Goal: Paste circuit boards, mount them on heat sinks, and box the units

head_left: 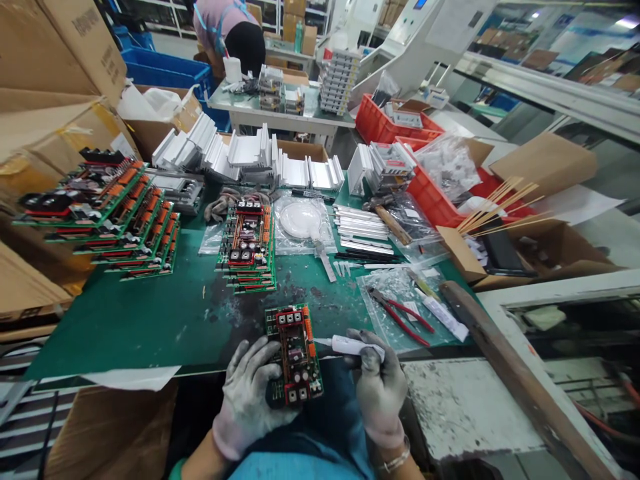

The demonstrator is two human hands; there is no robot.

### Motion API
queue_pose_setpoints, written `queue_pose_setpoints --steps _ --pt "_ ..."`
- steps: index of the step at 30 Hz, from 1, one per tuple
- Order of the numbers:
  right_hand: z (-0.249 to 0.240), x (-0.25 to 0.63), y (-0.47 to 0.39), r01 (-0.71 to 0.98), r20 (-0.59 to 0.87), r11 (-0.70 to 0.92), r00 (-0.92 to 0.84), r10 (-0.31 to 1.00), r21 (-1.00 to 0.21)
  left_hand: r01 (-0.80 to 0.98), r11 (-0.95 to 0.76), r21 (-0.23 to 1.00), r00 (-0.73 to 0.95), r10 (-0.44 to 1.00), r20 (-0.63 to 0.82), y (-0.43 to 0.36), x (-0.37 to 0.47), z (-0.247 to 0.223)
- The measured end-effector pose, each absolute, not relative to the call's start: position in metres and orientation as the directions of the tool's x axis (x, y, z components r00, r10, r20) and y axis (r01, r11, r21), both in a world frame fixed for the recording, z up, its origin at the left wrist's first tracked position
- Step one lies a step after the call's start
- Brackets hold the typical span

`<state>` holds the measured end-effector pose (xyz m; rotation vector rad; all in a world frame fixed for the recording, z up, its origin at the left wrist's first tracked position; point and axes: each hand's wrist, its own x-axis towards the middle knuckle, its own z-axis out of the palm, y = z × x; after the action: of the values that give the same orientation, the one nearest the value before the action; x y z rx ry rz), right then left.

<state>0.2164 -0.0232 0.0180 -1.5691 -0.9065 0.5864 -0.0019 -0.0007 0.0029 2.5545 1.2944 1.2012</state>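
My left hand (253, 387), in a dirty white glove, grips a green circuit board (295, 357) by its left side, at the table's front edge. Red-edged parts and a row of orange connectors stand on the board. In my gloved right hand (383, 387) is a white glue tube (357, 347), its thin nozzle pointing left at the orange connectors. Whether the nozzle touches them I cannot tell. Beyond the held board, a stack of similar boards (247, 243) lies on the green table (150, 313). A second, taller stack of boards (115, 207) leans at the left.
Red-handled pliers (403, 313) and another tube (445, 318) lie on a plastic bag at the right. Behind are metal strips (363, 230), a hammer (393, 221) and silver heat sinks (250, 150). Red crates (435, 193) stand at the back right. A person (230, 33) bends over farther back.
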Motion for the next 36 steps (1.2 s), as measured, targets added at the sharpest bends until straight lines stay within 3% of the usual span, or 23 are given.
queue_pose_setpoints --steps 11,15,21,27,30,33,36 --pt "0.011 0.223 -0.036 0.203 0.086 -0.035 0.558 0.825 -0.979 0.665 -0.642 0.383 0.334 0.714 0.616 -0.002 0.0 0.003" --pt "0.016 0.221 -0.039 0.238 0.139 0.006 0.547 0.826 -0.971 0.661 -0.652 0.372 0.348 0.705 0.618 -0.002 0.0 0.003" --pt "0.014 0.223 -0.045 0.373 0.312 0.136 0.466 0.828 -0.918 0.655 -0.649 0.386 0.331 0.707 0.625 -0.001 0.0 0.004" --pt "0.022 0.231 -0.052 0.627 0.588 0.378 0.16 0.793 -0.681 0.664 -0.645 0.378 0.335 0.709 0.621 -0.001 0.0 0.007" --pt "0.028 0.238 -0.054 0.591 0.459 0.145 0.427 0.779 -0.794 0.68 -0.661 0.317 0.379 0.687 0.62 0.001 -0.002 0.01" --pt "0.039 0.257 -0.047 0.413 0.204 -0.201 0.746 0.634 -0.888 0.675 -0.701 0.229 0.432 0.628 0.647 0.006 -0.006 0.011" --pt "0.058 0.29 -0.036 0.327 0.103 -0.301 0.812 0.574 -0.896 0.635 -0.758 0.147 0.465 0.527 0.712 0.016 -0.011 0.007"
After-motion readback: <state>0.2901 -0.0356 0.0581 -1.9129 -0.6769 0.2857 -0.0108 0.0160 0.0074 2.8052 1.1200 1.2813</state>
